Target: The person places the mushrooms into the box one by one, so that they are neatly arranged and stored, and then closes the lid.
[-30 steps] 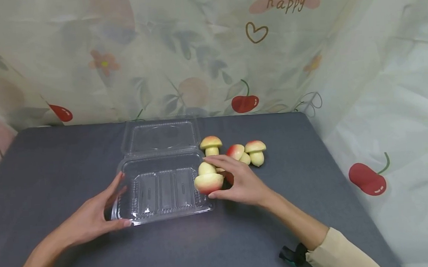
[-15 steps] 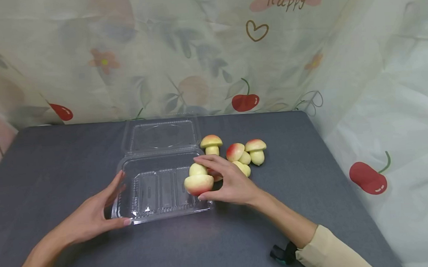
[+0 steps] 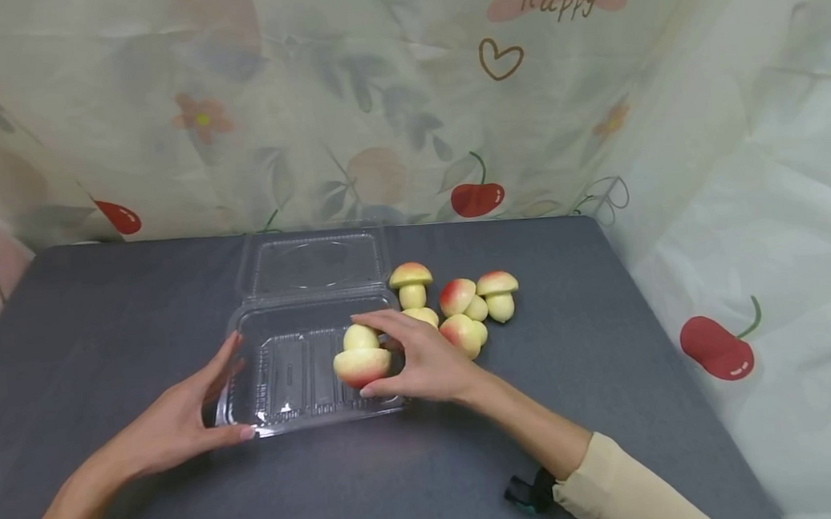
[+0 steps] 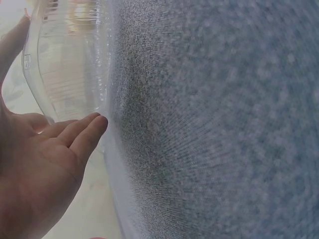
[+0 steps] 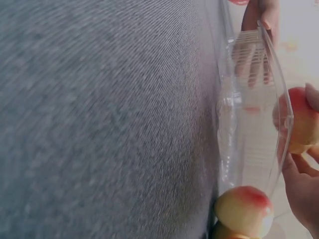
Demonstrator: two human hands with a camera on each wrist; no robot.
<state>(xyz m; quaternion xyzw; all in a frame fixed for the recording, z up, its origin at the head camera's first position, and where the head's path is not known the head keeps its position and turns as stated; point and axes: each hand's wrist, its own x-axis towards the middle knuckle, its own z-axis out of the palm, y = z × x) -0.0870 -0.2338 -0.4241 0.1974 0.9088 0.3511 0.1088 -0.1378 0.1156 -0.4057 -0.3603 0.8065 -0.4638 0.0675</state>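
the right hand has moved left since the earlier frame, carrying a mushroom farther over the clear plastic box. its grip pinches that mushroom between thumb and fingers. the left hand keeps its grip spread, with straight fingers and thumb touching the box's left end. the lid lies back on the far side. five other mushrooms sit to the box's right on the grey surface.
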